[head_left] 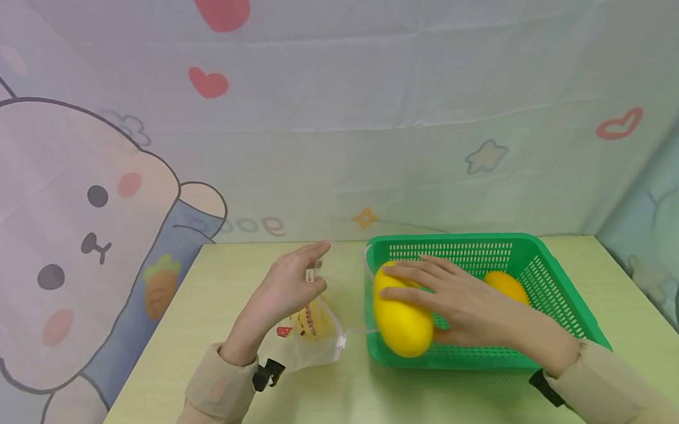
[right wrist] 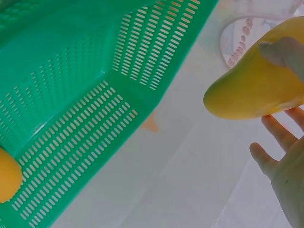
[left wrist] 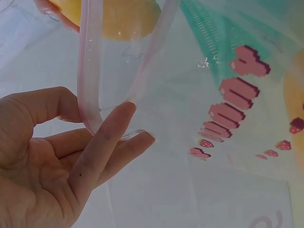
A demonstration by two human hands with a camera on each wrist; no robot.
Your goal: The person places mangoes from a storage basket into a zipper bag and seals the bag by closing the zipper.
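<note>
My left hand (head_left: 286, 285) pinches the rim of a clear plastic zip bag (left wrist: 175, 90) between thumb and fingers. The bag has a pinkish edge, pink lettering and small strawberry prints. Its mouth gapes toward the right in the head view. My right hand (head_left: 465, 304) grips a large yellow mango (head_left: 402, 317), fingers over its top and side. The mango is held up over the left end of a green basket (head_left: 457, 359). In the right wrist view the mango (right wrist: 242, 90) has a greenish tint near one end, and part of it lies beyond the frame.
An orange fruit (head_left: 507, 286) lies in the right part of the basket, partly behind my right wrist. The basket has slotted walls and stands on a light yellow-green table (head_left: 181, 374). A printed cloth (head_left: 340, 109) hangs behind the table.
</note>
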